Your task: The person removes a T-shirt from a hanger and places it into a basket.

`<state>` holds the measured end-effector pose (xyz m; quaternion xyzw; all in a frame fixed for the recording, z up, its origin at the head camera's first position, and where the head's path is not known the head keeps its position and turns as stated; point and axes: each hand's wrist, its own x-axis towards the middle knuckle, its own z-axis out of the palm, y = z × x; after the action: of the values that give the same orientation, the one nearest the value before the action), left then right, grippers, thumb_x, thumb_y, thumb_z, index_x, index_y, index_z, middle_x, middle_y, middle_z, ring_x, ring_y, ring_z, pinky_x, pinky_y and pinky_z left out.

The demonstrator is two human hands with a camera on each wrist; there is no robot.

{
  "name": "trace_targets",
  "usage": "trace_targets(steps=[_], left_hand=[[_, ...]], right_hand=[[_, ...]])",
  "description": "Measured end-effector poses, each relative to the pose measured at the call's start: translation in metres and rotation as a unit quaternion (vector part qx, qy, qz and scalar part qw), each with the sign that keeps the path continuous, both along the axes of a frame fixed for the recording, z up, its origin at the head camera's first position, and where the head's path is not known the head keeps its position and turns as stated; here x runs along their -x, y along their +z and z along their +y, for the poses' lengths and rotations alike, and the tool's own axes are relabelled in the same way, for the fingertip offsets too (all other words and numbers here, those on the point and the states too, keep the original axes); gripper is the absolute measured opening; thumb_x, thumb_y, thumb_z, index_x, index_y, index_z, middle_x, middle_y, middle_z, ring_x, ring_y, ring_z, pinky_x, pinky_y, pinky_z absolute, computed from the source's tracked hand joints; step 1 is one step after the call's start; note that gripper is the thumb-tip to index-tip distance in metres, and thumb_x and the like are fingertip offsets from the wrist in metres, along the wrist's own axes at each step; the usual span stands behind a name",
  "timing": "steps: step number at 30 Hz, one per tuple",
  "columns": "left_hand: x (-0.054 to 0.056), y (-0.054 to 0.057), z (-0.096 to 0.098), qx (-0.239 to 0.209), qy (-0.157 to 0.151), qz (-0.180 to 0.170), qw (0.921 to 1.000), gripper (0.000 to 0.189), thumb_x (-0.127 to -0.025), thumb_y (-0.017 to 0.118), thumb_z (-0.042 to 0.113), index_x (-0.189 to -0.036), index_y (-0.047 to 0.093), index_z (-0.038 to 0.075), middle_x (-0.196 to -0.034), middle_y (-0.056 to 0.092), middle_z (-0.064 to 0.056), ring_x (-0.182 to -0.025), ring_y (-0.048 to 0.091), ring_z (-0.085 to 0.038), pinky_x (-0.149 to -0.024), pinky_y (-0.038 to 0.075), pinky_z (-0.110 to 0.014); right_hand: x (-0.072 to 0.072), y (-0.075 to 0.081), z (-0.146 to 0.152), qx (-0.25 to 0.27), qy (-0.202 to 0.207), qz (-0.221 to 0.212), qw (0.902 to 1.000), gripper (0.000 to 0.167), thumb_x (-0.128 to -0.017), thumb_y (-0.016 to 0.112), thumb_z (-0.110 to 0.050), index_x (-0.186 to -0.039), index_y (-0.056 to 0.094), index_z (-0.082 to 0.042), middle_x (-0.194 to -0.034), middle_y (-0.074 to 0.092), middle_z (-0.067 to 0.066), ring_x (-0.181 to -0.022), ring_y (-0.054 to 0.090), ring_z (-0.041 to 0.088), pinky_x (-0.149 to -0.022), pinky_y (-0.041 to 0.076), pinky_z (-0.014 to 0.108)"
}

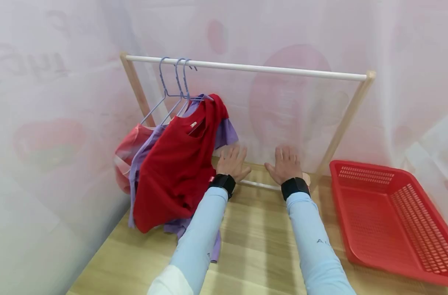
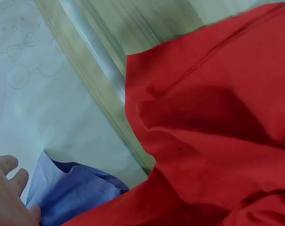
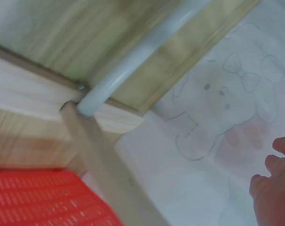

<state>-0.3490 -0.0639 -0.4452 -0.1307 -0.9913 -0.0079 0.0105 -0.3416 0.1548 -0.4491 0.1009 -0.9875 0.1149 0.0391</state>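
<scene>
My left hand (image 1: 231, 164) reaches forward with fingers spread, holding nothing, just right of the hanging shirts. Level with it, my right hand (image 1: 286, 167) is also stretched out, palm down and free of any object. A red shirt (image 1: 179, 164) hangs foremost on a blue wire hanger (image 1: 185, 84), with purple shirts (image 1: 225, 133) and a pinkish-red garment (image 1: 130, 151) behind it. In the left wrist view, the fingers (image 2: 11, 176) lie beside a purple sleeve (image 2: 76, 193); whether they touch it I cannot tell. The right wrist view catches only part of the fingers (image 3: 274, 165).
A clothes rack with a white top rail (image 1: 268, 70) and wooden legs (image 1: 343, 127) stands on the wooden table (image 1: 261, 246). Its lower white bar (image 1: 261, 185) runs beneath my hands. To the right sits a red plastic basket (image 1: 367, 213). A printed whitish curtain (image 1: 320, 32) hangs behind.
</scene>
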Motion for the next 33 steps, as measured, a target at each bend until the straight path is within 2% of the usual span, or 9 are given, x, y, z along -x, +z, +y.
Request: trace_targets(steps=[7, 12, 15, 19, 22, 25, 27, 29, 33], left_hand=[[-0.008, 0.016, -0.001, -0.016, -0.031, 0.032, 0.9989, 0.075, -0.103, 0.049, 0.052, -0.168, 0.028, 0.018, -0.173, 0.033, -0.008, -0.160, 0.031, -0.030, -0.129, 0.026, -0.059], [-0.032, 0.039, -0.008, 0.034, -0.029, 0.163, 0.9857, 0.043, -0.095, 0.067, 0.039, -0.129, 0.063, 0.013, -0.133, 0.065, -0.008, -0.124, 0.063, -0.029, -0.099, 0.053, -0.046], [-0.053, 0.062, -0.017, 0.044, -0.021, 0.260, 0.9643, 0.031, -0.090, 0.073, 0.034, -0.113, 0.067, 0.013, -0.115, 0.067, -0.007, -0.106, 0.067, -0.028, -0.079, 0.056, -0.043], [-0.077, 0.102, -0.032, 0.040, 0.001, 0.353, 0.9347, 0.027, -0.092, 0.072, 0.026, -0.115, 0.069, 0.012, -0.110, 0.066, -0.009, -0.100, 0.065, -0.027, -0.066, 0.055, -0.039], [-0.088, 0.130, -0.042, 0.029, 0.026, 0.393, 0.9188, 0.021, -0.096, 0.066, 0.020, -0.114, 0.069, 0.010, -0.110, 0.065, -0.011, -0.098, 0.063, -0.027, -0.060, 0.055, -0.036], [-0.093, 0.153, -0.053, 0.014, 0.067, 0.399, 0.9144, 0.024, -0.098, 0.061, 0.018, -0.118, 0.068, 0.007, -0.115, 0.063, -0.014, -0.101, 0.062, -0.029, -0.061, 0.057, -0.038], [-0.094, 0.165, -0.059, 0.010, 0.103, 0.383, 0.9178, 0.030, -0.098, 0.062, 0.018, -0.124, 0.065, 0.005, -0.119, 0.061, -0.016, -0.106, 0.060, -0.031, -0.064, 0.059, -0.041], [-0.096, 0.173, -0.065, 0.013, 0.139, 0.351, 0.9258, 0.036, -0.098, 0.064, 0.021, -0.130, 0.062, 0.004, -0.122, 0.060, -0.017, -0.110, 0.058, -0.032, -0.068, 0.060, -0.042], [-0.095, 0.177, -0.072, 0.024, 0.179, 0.275, 0.9442, 0.043, -0.098, 0.066, 0.027, -0.134, 0.061, 0.003, -0.124, 0.065, -0.018, -0.115, 0.061, -0.034, -0.078, 0.061, -0.047]], right_hand=[[0.008, 0.004, -0.007, 0.037, -0.002, 0.002, 0.9993, 0.083, -0.108, 0.042, -0.053, -0.166, 0.019, 0.002, -0.171, 0.021, 0.031, -0.162, 0.014, 0.048, -0.128, 0.017, 0.067], [0.010, 0.000, -0.031, 0.138, 0.031, -0.020, 0.9898, 0.082, -0.108, 0.042, -0.053, -0.164, 0.025, 0.004, -0.169, 0.028, 0.030, -0.160, 0.020, 0.048, -0.128, 0.019, 0.064], [0.008, 0.002, -0.056, 0.206, 0.061, -0.048, 0.9754, 0.080, -0.109, 0.039, -0.054, -0.163, 0.028, 0.004, -0.168, 0.031, 0.029, -0.159, 0.025, 0.047, -0.130, 0.021, 0.059], [0.003, 0.009, -0.089, 0.290, 0.085, -0.094, 0.9485, 0.078, -0.110, 0.034, -0.058, -0.163, 0.032, -0.002, -0.169, 0.034, 0.024, -0.158, 0.031, 0.042, -0.129, 0.026, 0.055], [0.001, 0.018, -0.112, 0.348, 0.090, -0.112, 0.9266, 0.072, -0.110, 0.034, -0.057, -0.161, 0.038, -0.007, -0.165, 0.042, 0.020, -0.155, 0.038, 0.038, -0.128, 0.030, 0.054], [0.002, 0.030, -0.134, 0.404, 0.088, -0.123, 0.9023, 0.069, -0.111, 0.033, -0.056, -0.160, 0.041, -0.009, -0.161, 0.048, 0.018, -0.151, 0.044, 0.035, -0.126, 0.033, 0.051], [0.005, 0.039, -0.149, 0.469, 0.077, -0.144, 0.8681, 0.069, -0.111, 0.033, -0.055, -0.159, 0.041, -0.007, -0.157, 0.050, 0.022, -0.146, 0.048, 0.040, -0.122, 0.037, 0.054], [0.007, 0.050, -0.163, 0.548, 0.053, -0.173, 0.8163, 0.069, -0.111, 0.034, -0.054, -0.160, 0.039, -0.007, -0.156, 0.051, 0.024, -0.143, 0.051, 0.041, -0.119, 0.041, 0.056], [0.011, 0.073, -0.184, 0.702, -0.004, -0.220, 0.6774, 0.065, -0.109, 0.039, -0.052, -0.156, 0.041, -0.007, -0.145, 0.058, 0.020, -0.124, 0.062, 0.032, -0.114, 0.049, 0.053]])
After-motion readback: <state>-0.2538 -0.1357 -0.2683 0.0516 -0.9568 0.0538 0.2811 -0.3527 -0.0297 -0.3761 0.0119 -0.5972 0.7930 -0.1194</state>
